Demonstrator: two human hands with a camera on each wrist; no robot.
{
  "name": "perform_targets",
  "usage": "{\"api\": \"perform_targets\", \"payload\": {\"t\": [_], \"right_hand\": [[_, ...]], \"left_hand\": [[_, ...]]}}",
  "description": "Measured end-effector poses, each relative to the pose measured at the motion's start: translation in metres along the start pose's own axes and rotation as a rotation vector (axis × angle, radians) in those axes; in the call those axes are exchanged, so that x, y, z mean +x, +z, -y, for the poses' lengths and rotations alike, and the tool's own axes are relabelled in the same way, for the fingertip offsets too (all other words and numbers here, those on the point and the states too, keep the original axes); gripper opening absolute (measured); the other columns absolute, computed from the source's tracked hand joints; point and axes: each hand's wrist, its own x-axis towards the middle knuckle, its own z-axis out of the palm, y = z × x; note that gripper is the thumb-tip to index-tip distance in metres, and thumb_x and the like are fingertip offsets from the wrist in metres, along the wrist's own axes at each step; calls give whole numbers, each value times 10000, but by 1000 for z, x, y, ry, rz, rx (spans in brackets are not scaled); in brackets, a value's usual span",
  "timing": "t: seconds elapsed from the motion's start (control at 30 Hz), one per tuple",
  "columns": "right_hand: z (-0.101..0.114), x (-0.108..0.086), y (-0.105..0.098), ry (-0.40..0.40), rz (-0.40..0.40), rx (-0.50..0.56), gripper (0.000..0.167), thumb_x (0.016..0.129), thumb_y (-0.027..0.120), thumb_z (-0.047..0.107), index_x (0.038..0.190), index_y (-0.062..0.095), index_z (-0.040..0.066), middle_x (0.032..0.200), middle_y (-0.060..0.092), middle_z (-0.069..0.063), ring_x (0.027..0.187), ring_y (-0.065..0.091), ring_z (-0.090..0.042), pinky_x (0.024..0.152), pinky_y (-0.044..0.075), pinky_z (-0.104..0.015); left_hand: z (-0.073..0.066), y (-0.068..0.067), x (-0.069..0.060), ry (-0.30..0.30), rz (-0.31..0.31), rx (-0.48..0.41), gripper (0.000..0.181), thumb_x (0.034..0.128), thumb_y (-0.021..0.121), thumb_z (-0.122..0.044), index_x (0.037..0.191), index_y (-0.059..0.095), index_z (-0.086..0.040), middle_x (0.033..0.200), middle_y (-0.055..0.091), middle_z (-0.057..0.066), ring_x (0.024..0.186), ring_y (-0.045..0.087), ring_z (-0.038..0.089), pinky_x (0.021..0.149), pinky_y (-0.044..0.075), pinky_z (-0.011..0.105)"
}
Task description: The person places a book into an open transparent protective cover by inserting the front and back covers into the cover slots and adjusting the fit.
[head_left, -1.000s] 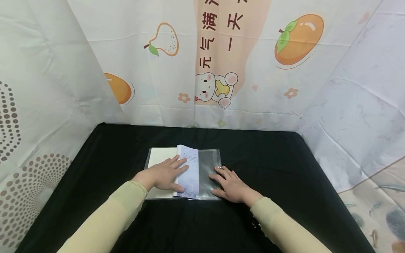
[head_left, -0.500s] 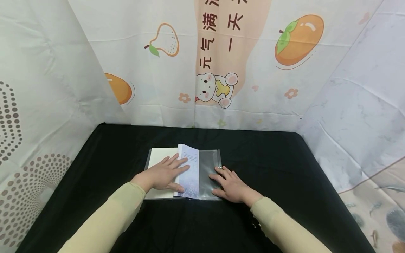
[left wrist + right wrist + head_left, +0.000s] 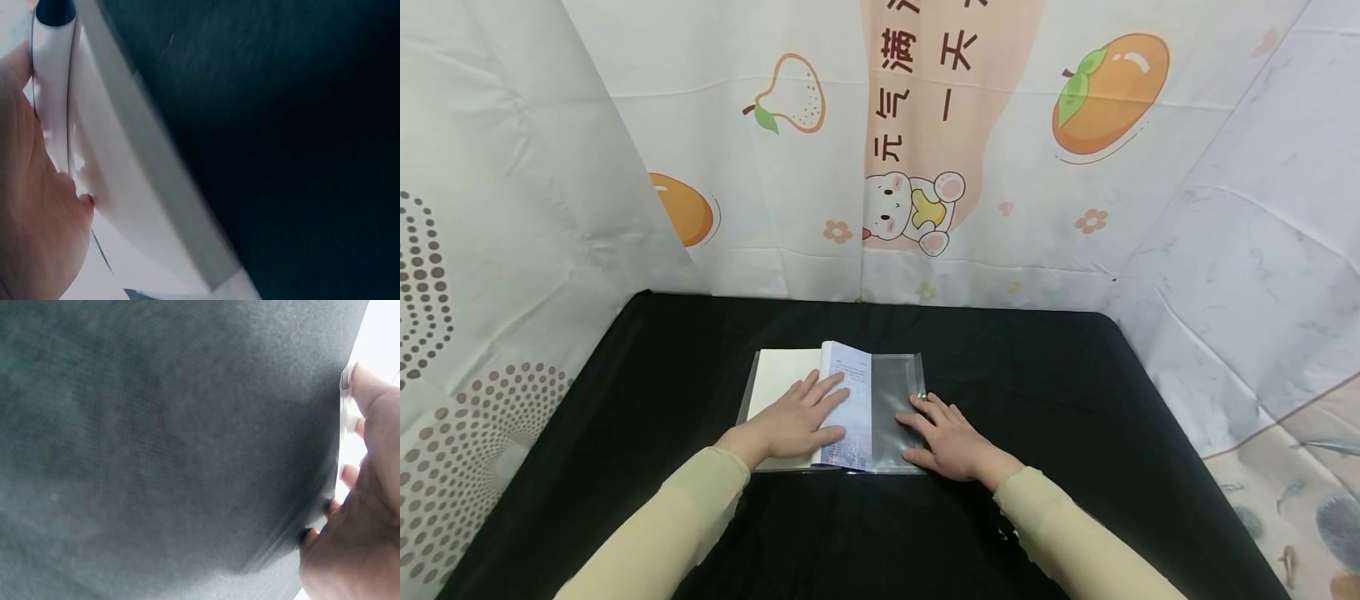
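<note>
One black-draped worktop (image 3: 1037, 379) carried everything we watched, and at its middle lay an open book (image 3: 799, 362) with a clear plastic cover (image 3: 887, 383) reaching out to the right.

The largest risk, we judged, was the whole book skidding, which could come of the left hand (image 3: 790, 425) and the right hand (image 3: 951, 446) pressing unevenly. Next came the cover: dragged sideways, it might wrinkle or slip out of line. Smaller was the danger to the lilac sheet (image 3: 856, 408), whose left side bowed upward; released too soon it might spring back, and pushed too hard it might crease.

As for looks, we saw a thick, pale page block (image 3: 150, 150) in the left wrist view, a cream page (image 3: 778, 375) to the left, then the lilac sheet, smooth and slightly curled. The cover looked dark and glossy. Both hands were released, gripping nothing: the left one's fingers lay spread over page and sheet, the right one's over the cover's right part. Smallest were the sheet's far lines of print (image 3: 852, 379), which we could not read, and pale trees (image 3: 853, 455) at its near end.
</note>
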Motion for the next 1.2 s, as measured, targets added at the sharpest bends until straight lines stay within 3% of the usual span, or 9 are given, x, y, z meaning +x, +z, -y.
{"api": "perform_targets", "payload": {"t": [0.2,0.33,0.47,0.67,0.93,1.2], "right_hand": [[2,-1,-1,1,-8,6,608,1036,550,482,1565,415,216,1694,189,-126,1561,93,-419,1202,157,-667],[1,-2,0,-1,-16,7,606,1035,553,477,1563,420,212,1691,197,-128,1560,100,-419,1202,159,-666],[5,-4,-4,-17,-21,22,595,1041,549,461,1556,429,186,1680,215,-156,1551,117,-439,1193,159,-680],[3,-4,-3,-22,-16,34,609,1041,542,472,1563,419,182,1681,207,-162,1550,110,-444,1194,148,-683],[-6,2,6,0,-9,3,623,1033,528,520,1582,390,259,1704,171,-92,1569,81,-392,1207,156,-658],[-3,0,3,-15,-15,24,620,1034,549,482,1575,402,216,1695,186,-129,1563,85,-415,1204,142,-670]], "left_hand": [[-4,21,6,-83,-80,-48,734,1049,425,-537,1633,253,-127,1729,-2,92,1566,17,433,1245,123,586],[-17,22,7,-174,-119,-55,752,1040,475,-511,1632,247,-107,1708,-118,142,1560,24,450,1252,140,557],[-30,21,8,-254,-150,-113,764,1024,532,-463,1624,258,-79,1696,-114,215,1554,29,474,1252,146,553],[-38,20,10,-284,-184,-234,753,1008,546,-346,1615,239,-24,1692,-96,240,1563,30,441,1252,126,561],[-44,17,14,-284,-200,-304,727,993,519,-234,1603,223,28,1683,-119,254,1568,4,421,1249,141,563],[-48,16,18,-307,-206,-321,730,985,540,-197,1602,223,29,1683,-129,247,1561,12,446,1244,171,557]]}}
